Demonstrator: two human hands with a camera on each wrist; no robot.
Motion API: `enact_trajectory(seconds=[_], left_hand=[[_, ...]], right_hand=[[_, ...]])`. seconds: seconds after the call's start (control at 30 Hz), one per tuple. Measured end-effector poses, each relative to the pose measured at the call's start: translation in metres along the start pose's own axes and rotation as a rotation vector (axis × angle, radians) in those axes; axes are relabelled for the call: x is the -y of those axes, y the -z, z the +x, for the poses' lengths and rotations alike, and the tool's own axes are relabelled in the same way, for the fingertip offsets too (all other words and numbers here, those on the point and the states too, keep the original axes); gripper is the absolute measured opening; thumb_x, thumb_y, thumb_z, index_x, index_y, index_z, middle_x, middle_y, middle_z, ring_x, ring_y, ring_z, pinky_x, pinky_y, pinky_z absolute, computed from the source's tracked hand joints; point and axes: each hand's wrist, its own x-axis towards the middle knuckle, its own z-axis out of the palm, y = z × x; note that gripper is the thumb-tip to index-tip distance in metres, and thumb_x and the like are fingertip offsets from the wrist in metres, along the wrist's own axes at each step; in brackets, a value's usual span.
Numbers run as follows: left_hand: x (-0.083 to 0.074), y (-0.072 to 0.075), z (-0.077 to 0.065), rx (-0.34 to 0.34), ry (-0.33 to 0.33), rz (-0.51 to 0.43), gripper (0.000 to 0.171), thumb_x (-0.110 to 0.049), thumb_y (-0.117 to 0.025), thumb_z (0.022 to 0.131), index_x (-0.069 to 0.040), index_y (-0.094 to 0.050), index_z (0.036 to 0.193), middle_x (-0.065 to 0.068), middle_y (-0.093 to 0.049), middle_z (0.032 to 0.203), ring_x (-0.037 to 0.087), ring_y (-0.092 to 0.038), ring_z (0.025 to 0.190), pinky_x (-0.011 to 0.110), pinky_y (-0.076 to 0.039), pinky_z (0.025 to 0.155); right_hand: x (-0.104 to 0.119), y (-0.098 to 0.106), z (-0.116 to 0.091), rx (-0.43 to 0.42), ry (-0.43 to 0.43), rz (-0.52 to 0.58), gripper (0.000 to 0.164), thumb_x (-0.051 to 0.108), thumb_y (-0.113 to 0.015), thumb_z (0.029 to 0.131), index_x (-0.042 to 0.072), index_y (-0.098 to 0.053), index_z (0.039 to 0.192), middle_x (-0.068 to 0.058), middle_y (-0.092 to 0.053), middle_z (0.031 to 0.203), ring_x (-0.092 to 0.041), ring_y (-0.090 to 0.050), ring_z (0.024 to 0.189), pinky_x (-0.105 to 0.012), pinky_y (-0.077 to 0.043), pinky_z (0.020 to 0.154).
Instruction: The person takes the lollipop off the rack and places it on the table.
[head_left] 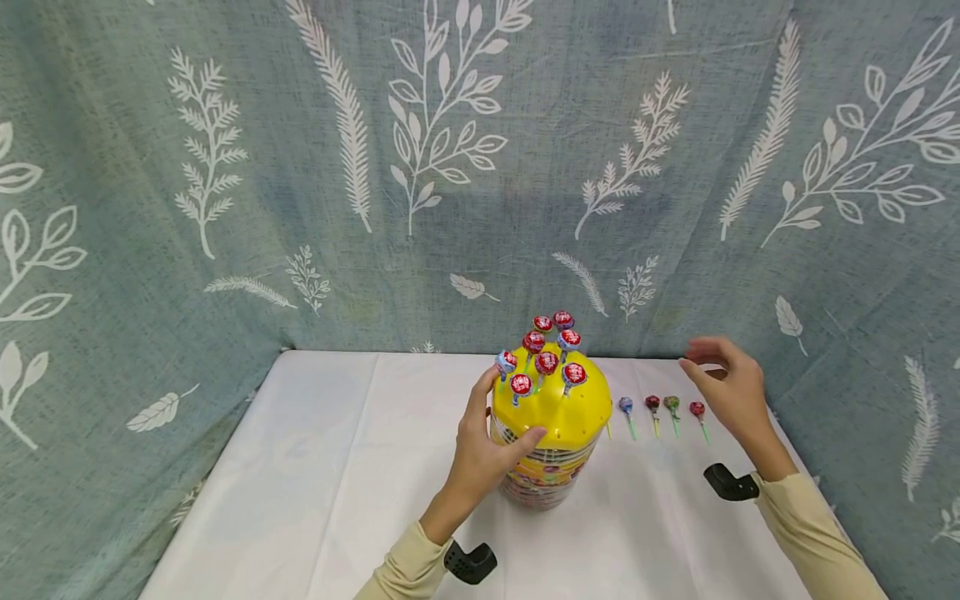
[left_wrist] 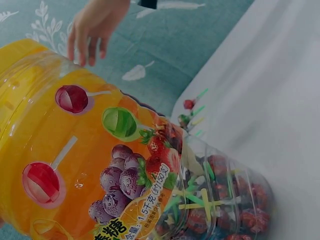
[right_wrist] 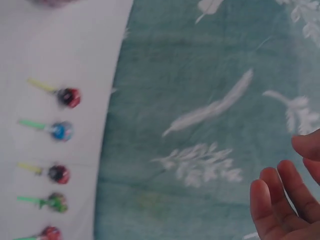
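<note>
A clear plastic lollipop jar point(left_wrist: 95, 145) with a fruit-printed orange label and a yellow lid point(head_left: 581, 408) stands on the table. Several wrapped lollipops point(head_left: 547, 362) stick up out of the lid. My left hand point(head_left: 480, 450) grips the jar near its top, thumb across the front of the lid and fingers along its left side. More lollipops point(left_wrist: 252, 217) show through the jar's lower wall. My right hand point(head_left: 731, 387) hangs in the air above the table's right side, fingers loosely bent, with nothing in them. Below it, a red lollipop point(head_left: 697, 409) lies on the cloth.
A row of loose lollipops lies right of the jar, among them a green one point(head_left: 672, 404) and a blue one point(right_wrist: 61, 131); in the head view the jar partly hides the leftmost. White cloth point(head_left: 315, 467) covers the table. A leaf-patterned curtain point(head_left: 480, 250) hangs behind and at the sides.
</note>
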Motion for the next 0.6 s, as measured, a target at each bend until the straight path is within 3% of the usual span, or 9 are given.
enact_trajectory(seconds=[0.27,0.5,0.6], left_hand=[[0.003,0.000,0.000,0.000,-0.009,-0.001,0.082,-0.016,-0.077,0.076,-0.009,-0.032,0.143,0.010,-0.046,0.136,0.024,-0.051,0.111,0.045,-0.045,0.086],[0.038,-0.009,0.001,-0.005,-0.033,0.027,0.087,-0.024,-0.080,0.075,-0.021,-0.028,0.146,0.001,-0.044,0.137,0.019,-0.051,0.113,0.045,-0.046,0.085],[0.045,-0.010,0.001,-0.001,-0.046,0.027,0.087,-0.031,-0.079,0.076,-0.026,-0.027,0.146,-0.004,-0.043,0.138,0.015,-0.050,0.113,0.044,-0.045,0.084]], right_hand=[[0.039,0.002,0.000,0.025,0.064,0.085,0.028,0.007,-0.069,0.085,0.002,-0.062,0.111,-0.013,-0.064,0.103,-0.001,-0.058,0.089,-0.010,-0.044,0.075],[0.065,0.002,-0.003,0.068,0.140,0.186,0.027,-0.001,-0.068,0.084,-0.001,-0.061,0.110,-0.011,-0.062,0.103,-0.009,-0.059,0.091,-0.012,-0.045,0.077],[0.078,0.001,-0.005,0.085,0.181,0.234,0.029,-0.006,-0.068,0.082,-0.003,-0.060,0.109,-0.012,-0.061,0.102,-0.012,-0.060,0.091,-0.013,-0.047,0.077]])
